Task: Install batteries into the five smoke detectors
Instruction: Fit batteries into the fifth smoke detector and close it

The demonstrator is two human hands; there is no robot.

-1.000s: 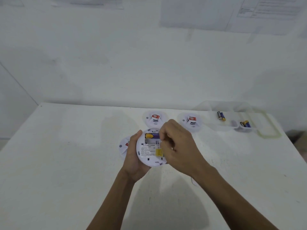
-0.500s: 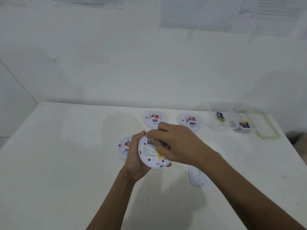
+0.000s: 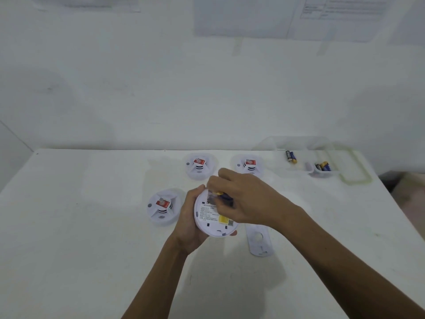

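My left hand [image 3: 187,223] grips a round white smoke detector [image 3: 210,223], tilted with its labelled back toward me, above the table. My right hand [image 3: 243,199] reaches over its top and pinches a blue and yellow battery [image 3: 224,196] at the battery bay. Three more white detectors lie face up on the table: one at the left [image 3: 163,207], one behind [image 3: 199,165], one further right [image 3: 249,165]. Spare batteries [image 3: 291,156] and a second lot [image 3: 323,166] lie in a clear tray [image 3: 354,178] at the back right.
A white cover plate [image 3: 258,241] lies flat on the table just right of the held detector. The white table [image 3: 80,238] meets a white wall at the back; its right edge drops off near the tray.
My right hand has swung over the top of the detector, covering the battery bay. The detector has tilted more on edge. The cover plate on the table has come into view.
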